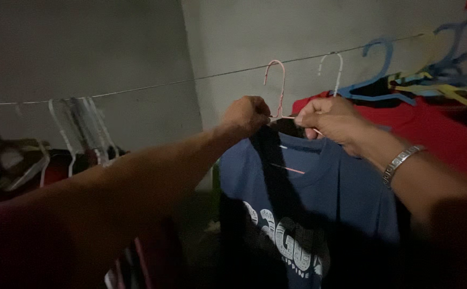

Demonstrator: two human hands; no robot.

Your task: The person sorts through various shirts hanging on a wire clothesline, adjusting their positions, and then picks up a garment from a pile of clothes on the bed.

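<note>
Holding a pink wire hanger up at the clothesline, I have both hands at its shoulders. My left hand is closed in a fist on the left side of the hanger, fingers clamped around the wire where the collar of a blue T-shirt meets it. My right hand is pinched shut on the right side of the same wire, thumb over the top, with a metal bracelet on that wrist. The hook rises between my hands to the line; whether it sits over the line or just in front of it I cannot tell. The shirt hangs from the hanger below my hands, its white print partly lost in shadow and cut off at the bottom edge.

Much is dim. Behind my right hand a red garment hangs from a white hanger, only its upper part showing. Further right a cluster of blue and yellow plastic hangers crowds the line, overlapping so I cannot count them. To the left, a bunch of white hangers hangs over dark clothes that I cannot make out. My forearms fill the lower frame and hide what lies beneath.
</note>
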